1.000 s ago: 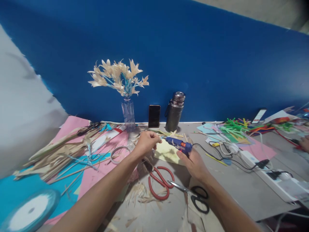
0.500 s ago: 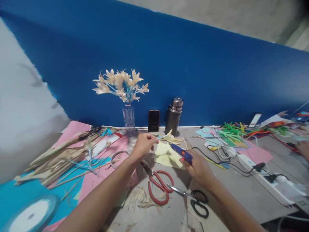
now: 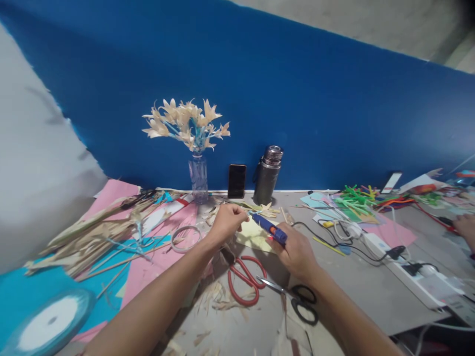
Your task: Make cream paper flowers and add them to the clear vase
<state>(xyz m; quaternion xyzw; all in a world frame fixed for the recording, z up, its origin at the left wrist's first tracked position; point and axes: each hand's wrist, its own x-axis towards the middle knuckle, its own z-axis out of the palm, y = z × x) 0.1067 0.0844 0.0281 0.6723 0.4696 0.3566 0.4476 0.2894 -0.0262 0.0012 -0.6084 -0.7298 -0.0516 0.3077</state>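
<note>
My left hand (image 3: 227, 222) is closed in a pinch on the thin light-blue stem of a handmade flower (image 3: 265, 209), whose pale petals point to the right. Fingers of my right hand (image 3: 300, 251) wrap round a blue glue gun (image 3: 267, 227). Its nozzle points left, right at the stem by my left fingertips; whether it touches cannot be told. Beneath both hands lies a pale yellow sheet (image 3: 254, 236). Nearer to me are red-handled scissors (image 3: 245, 282) and black-handled scissors (image 3: 291, 295).
Cream flowers (image 3: 185, 123) stand in a clear bottle (image 3: 199, 178), beside a phone (image 3: 236, 181) and a dark flask (image 3: 267, 175). Dried husks (image 3: 89, 237) and a ribbon roll (image 3: 52, 319) lie left. A power strip (image 3: 404, 277) with cords sits right, near another person's hand (image 3: 465, 230).
The glue gun has moved left, bringing its nozzle to the stem near my left fingertips. My left hand has shifted slightly right, still pinching the flower. The view has tilted a little.
</note>
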